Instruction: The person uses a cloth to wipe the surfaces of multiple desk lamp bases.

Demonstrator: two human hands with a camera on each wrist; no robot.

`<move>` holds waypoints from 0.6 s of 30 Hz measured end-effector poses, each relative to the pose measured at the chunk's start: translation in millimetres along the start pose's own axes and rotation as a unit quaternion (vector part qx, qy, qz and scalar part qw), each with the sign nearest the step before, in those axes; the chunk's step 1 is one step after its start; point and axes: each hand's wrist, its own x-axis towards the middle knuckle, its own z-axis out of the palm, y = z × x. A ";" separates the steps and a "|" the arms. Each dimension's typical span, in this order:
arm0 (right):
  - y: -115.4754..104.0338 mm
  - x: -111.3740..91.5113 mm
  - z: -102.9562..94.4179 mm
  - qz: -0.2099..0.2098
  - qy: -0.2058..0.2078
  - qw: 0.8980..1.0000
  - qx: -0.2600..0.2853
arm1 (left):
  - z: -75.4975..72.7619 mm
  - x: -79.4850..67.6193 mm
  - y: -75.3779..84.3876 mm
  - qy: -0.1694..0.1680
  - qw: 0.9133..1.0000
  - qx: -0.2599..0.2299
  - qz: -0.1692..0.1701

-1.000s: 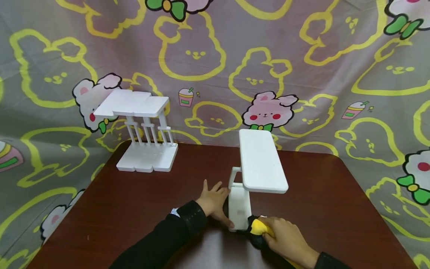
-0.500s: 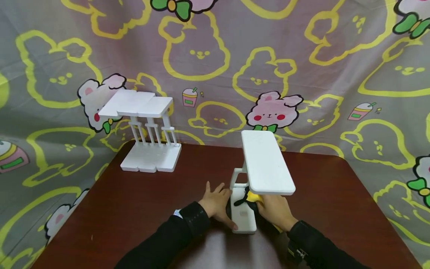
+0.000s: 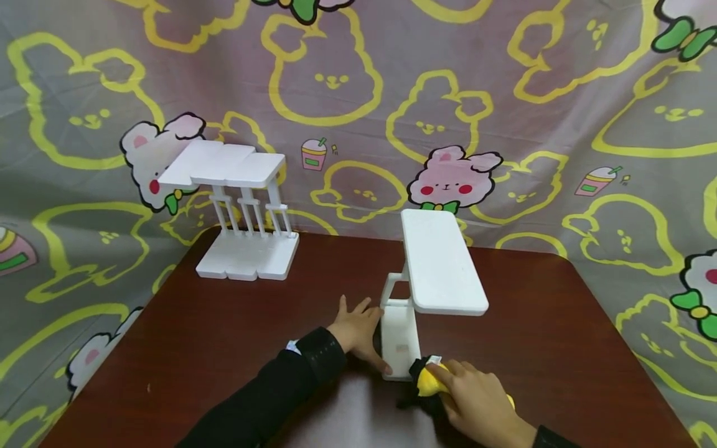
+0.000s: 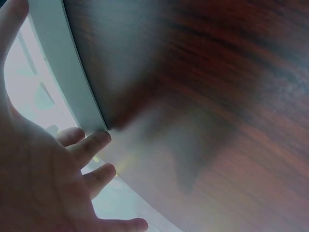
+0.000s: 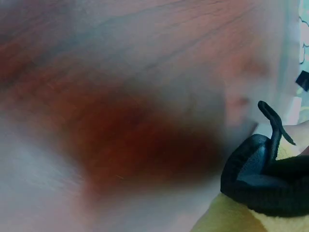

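Lamp (image 3: pixel 445 264) on tbl (image 3: pixel 269 317) is being braced at base (image 3: pixel 399 336) by L hand (image 3: pixel 356 333), fingers wide, seemingly vs. slipping; yel./blk cloth (image 3: pixel 431 381) (poss. toy, blurred) is being gripped by R hand (image 3: pixel 478 398) nearby.

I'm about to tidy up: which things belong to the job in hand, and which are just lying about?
In the job:
Near white stand, left hand resting against it
Yellow-and-black cloth item, held in the right hand

Seemingly not involved:
Three white stands, side by side, back left on the table
Patterned backdrop behind
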 end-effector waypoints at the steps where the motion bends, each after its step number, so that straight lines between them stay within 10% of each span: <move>1: -1.7 2.8 -0.2 -0.002 0.003 1.000 -0.003 | -1.0 -1.2 -0.3 -0.001 1.000 0.000 0.000; 7: -12.5 40.8 12.7 -0.042 0.000 0.999 -0.010 | -9.5 -12.6 5.7 -0.010 1.000 0.005 -0.007; 14: -1.6 91.8 29.2 -0.113 0.008 0.975 -0.189 | -14.1 -15.3 8.4 -0.027 0.999 0.013 -0.018; 18: 8.7 98.8 28.0 -0.151 -0.002 0.974 -0.168 | -16.9 -16.3 8.1 -0.033 0.999 0.011 -0.024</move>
